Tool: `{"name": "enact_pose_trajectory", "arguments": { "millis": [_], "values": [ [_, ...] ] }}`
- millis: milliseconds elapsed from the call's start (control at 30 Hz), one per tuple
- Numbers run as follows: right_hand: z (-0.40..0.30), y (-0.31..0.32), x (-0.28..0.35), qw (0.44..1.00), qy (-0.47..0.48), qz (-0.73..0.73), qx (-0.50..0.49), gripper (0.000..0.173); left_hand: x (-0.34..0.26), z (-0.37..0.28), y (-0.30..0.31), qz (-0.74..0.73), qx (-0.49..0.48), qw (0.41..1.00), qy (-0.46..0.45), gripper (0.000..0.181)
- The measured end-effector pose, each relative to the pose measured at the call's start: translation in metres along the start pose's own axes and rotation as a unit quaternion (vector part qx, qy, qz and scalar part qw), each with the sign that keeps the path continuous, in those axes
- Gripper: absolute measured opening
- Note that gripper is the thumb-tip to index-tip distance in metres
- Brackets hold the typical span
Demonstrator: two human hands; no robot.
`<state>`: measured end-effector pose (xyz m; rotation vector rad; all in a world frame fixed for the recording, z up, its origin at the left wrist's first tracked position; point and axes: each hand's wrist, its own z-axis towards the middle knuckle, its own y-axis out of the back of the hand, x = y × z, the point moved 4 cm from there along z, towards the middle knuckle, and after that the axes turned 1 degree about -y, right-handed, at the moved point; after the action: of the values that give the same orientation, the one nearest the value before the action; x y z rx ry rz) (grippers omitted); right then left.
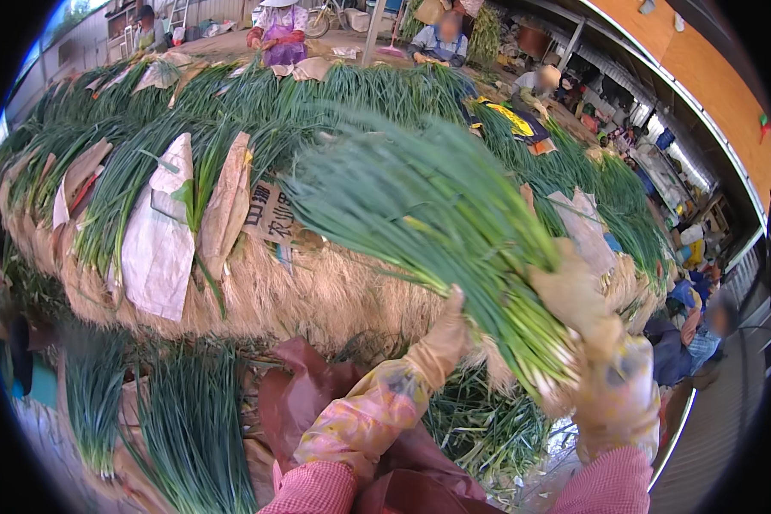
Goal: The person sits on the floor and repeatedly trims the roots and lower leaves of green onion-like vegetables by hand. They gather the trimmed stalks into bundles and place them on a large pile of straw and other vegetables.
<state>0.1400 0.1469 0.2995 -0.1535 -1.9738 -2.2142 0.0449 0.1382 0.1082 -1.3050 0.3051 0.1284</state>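
Observation:
A large bunch of green onions [488, 270], blurred at its leaf tips, is held up in front of me, with its white root ends at the lower right. My left hand [446, 340], in a tan glove, grips the bunch from its lower left side. My right hand [575, 295], gloved too and partly blurred, is closed around the bunch on its right side. Beyond it lies a long heap of green onions [372, 90]. Its near side shows a thick fringe of pale roots [334, 295].
Sacking pieces [160, 250] lie over the heap. Two more onion bundles [189, 417] are at the lower left, loose leaves [488, 424] at the lower middle. Several people are around the heap, among them a person in a purple apron [286, 38] and a seated person [694, 340] at the right.

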Motion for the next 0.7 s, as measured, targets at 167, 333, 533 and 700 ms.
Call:
{"name": "enact_pose_trajectory", "arguments": {
  "millis": [167,333,533,700],
  "values": [
    [-0.062,0.053,-0.054,0.972,-0.032,0.183,-0.142,0.041,0.02,0.003,-0.073,-0.017,0.126,0.99,0.068,0.067],
    [-0.054,0.069,-0.08,0.923,0.014,0.309,-0.229,0.042,0.014,0.043,-0.113,0.024,0.165,0.98,0.107,0.06],
    [0.064,0.016,-0.155,0.954,-0.139,0.169,-0.204,0.049,0.055,0.152,-0.049,0.114,0.027,0.976,0.184,0.055],
    [0.112,-0.139,-0.149,0.969,-0.183,0.157,0.045,0.067,0.024,0.131,0.147,-0.004,-0.285,0.916,0.283,0.067]
  ]
}}
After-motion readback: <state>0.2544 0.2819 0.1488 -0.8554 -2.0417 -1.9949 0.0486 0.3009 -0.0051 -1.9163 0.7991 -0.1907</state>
